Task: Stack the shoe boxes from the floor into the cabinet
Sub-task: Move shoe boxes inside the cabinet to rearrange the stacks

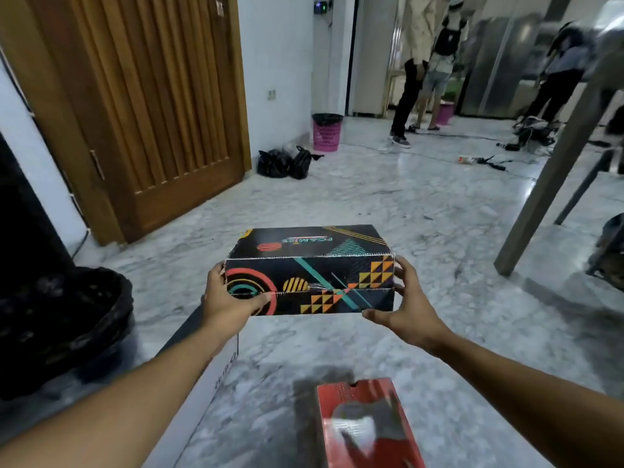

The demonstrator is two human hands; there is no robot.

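Note:
I hold a black shoe box (310, 265) with bright circles, stripes and triangles level above the marble floor, at the middle of the head view. My left hand (229, 298) grips its left end, thumb across the front face. My right hand (401, 305) grips its right end, thumb under the lower front corner. A red shoe box (364, 423) lies on the floor below, near the bottom edge. A white box (216, 373) with a dark lid lies partly hidden under my left forearm. No cabinet shows in the view.
A wooden door (152, 106) stands at the left, a black bag-lined bin (64, 325) near left. Black rubbish bags (287, 162) and a pink basket (327, 131) sit by the wall. A table leg (553, 170) slants at right. People (425, 72) stand at the back among floor cables.

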